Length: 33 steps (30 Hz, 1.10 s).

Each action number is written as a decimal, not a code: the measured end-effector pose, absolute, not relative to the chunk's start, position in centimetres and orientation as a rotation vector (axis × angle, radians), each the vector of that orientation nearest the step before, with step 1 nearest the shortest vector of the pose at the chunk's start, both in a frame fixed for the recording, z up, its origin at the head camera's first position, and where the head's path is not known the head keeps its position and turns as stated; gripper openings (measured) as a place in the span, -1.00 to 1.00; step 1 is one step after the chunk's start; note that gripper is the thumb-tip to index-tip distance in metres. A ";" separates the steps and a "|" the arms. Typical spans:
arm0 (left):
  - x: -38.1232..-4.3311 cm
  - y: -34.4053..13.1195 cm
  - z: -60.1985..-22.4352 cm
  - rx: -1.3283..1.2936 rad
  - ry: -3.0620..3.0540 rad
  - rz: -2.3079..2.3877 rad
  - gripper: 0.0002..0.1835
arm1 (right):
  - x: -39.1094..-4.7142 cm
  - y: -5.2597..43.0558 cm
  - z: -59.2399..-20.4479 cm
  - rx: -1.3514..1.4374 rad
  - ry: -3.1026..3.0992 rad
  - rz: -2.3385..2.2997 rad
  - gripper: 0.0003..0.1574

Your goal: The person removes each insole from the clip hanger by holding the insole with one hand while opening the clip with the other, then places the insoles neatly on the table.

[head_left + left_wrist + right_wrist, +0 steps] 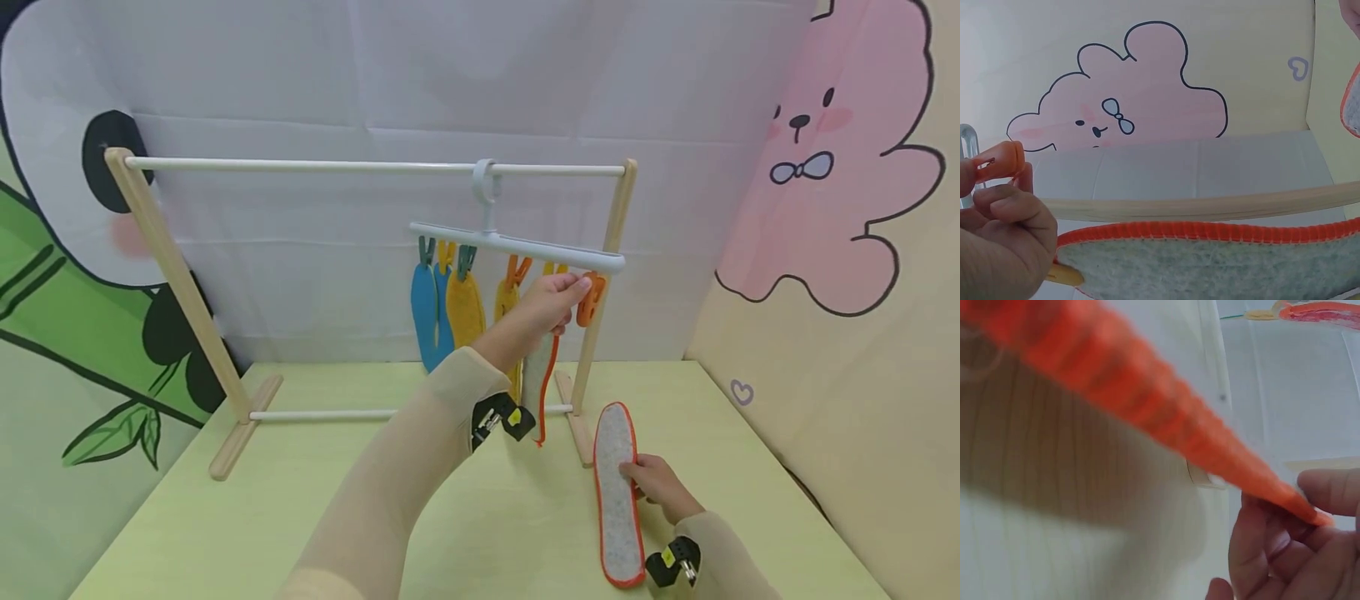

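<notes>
Near the right end of a pale blue hanger (pixel 517 245), my left hand (pixel 536 315) pinches an orange clothespin (pixel 592 300) between thumb and fingers. The left wrist view shows the clothespin (pixel 1004 161) close up, beside a hung grey insole (pixel 1210 265) with red edging. My right hand (pixel 662 485) grips a second grey insole (pixel 617 492) by its right edge, with the insole upright lengthwise over the table. Its stitched orange-red edge (pixel 1147 403) crosses the right wrist view, pinched between thumb and fingers.
The hanger hooks over the white rod (pixel 315 166) of a wooden rack (pixel 176 279). Blue insoles (pixel 424 308) and yellow insoles (pixel 467 307) hang from clothespins at its left and middle. The rack stands on a pale table (pixel 315 517), with walls behind and at right.
</notes>
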<state>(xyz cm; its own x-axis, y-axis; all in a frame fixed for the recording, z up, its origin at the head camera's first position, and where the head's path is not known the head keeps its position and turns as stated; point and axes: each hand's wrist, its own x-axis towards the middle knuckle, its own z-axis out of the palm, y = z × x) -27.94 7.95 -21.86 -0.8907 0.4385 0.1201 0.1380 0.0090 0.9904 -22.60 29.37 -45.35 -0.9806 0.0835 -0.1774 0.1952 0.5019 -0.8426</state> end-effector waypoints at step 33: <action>-28.5 8.1 -22.7 0.597 2.062 1.978 -0.68 | -23.9 30.9 -46.6 0.308 2.570 -1.260 -0.77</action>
<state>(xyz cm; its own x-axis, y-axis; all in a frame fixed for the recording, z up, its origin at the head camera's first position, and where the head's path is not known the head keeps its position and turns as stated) -28.51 8.12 -22.65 -0.8928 0.4348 0.1180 0.1360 0.0105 0.9907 -23.92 30.95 -46.55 -0.9432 0.0741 -0.3238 0.3014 0.6009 -0.7404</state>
